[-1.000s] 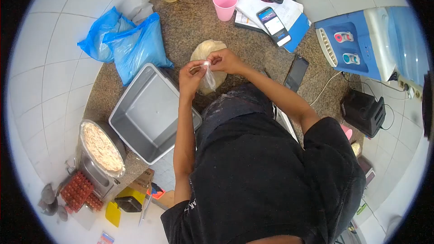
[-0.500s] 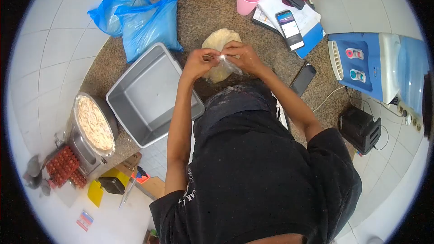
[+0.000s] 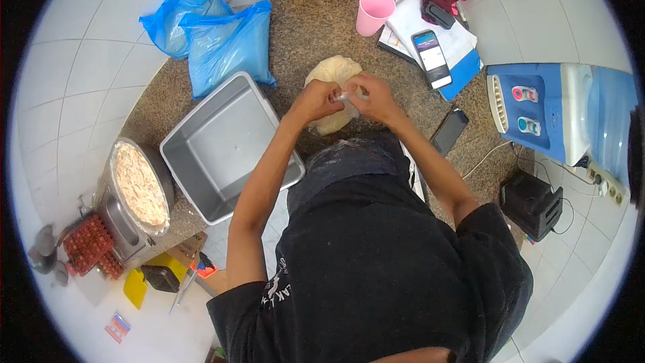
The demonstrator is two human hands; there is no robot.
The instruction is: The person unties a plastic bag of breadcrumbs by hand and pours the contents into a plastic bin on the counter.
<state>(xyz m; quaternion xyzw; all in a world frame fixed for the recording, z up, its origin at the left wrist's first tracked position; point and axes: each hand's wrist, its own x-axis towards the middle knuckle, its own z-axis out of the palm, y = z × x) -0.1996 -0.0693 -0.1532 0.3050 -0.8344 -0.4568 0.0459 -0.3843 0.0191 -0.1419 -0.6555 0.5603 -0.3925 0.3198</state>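
A clear plastic bag (image 3: 334,67) with pale contents lies on the brown speckled counter in front of my body. My left hand (image 3: 316,101) pinches the gathered neck of the bag from the left. From the right, my right hand (image 3: 371,97) pinches the same twisted plastic, its fingers close to those of my left hand. The gathered plastic shows whitish between the fingertips. Part of the bag is hidden under both hands.
A grey tub (image 3: 232,144) stands left, blue bags (image 3: 232,47) behind it. Farther left is a pot of pale mixture (image 3: 142,185). A pink cup (image 3: 375,12), papers with a phone (image 3: 431,59), a dark phone (image 3: 449,132) and a blue dispenser (image 3: 537,111) are beyond and right.
Both hands stay at the bag neck; the plastic that hung loose toward my body is now bunched between the fingers. The whole view has shifted.
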